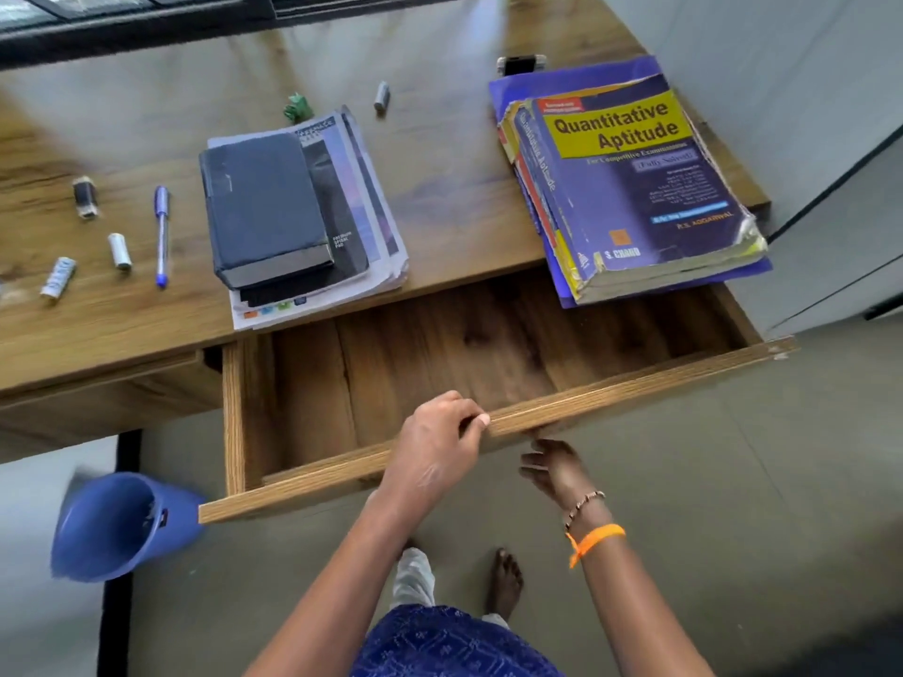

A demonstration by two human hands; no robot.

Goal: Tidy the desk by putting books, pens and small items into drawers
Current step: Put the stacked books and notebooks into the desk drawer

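A wide wooden drawer [635, 386] stands pulled out from under the desk, its inside bare. My left hand [440, 444] grips the top edge of the drawer front. My right hand [554, 469] is just below that front edge, fingers apart, holding nothing. On the desk lie a black diary [266, 205] on a pile of magazines [381, 227], a stack of books topped by "Quantitative Aptitude" [635, 178], a blue pen [161, 234], and several small batteries: [119, 250], [58, 277], [85, 196], [381, 96]. A small green item [299, 108] sits behind the magazines.
A phone [520, 65] lies behind the book stack. A blue plastic bin [117, 522] stands on the floor at the left beside the black desk leg [119, 554]. A shut drawer front [107, 403] is to the left. My bare feet stand on the grey floor.
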